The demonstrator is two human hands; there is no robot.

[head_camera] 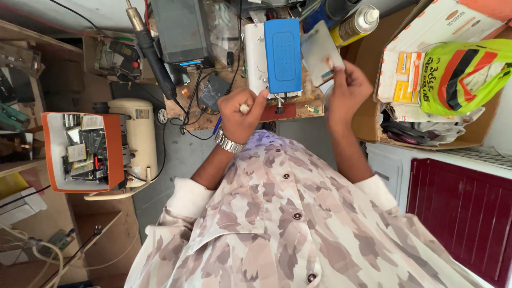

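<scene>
Cluttered wooden worktop (234, 114) behind: right hand (346, 88) pinches a thin, flat, glossy panel (320, 53), long axis tilted away; left hand (242, 112) fisted around a small pale tool (245, 108).

Left hand (241, 113) fisted, wrist bent; right hand (346, 85) raised, fingers pinched together.

A cluttered wooden counter (234, 114) fills the upper centre of the frame. On it rest a white machine with a blue rubber pad (282, 53), a grey box-shaped unit (181, 29) at upper left of centre, a black-handled hot-air wand (154, 58) lying aslant, tangled black cables (200, 101) and a yellow spray can (354, 24) at upper right.
</scene>
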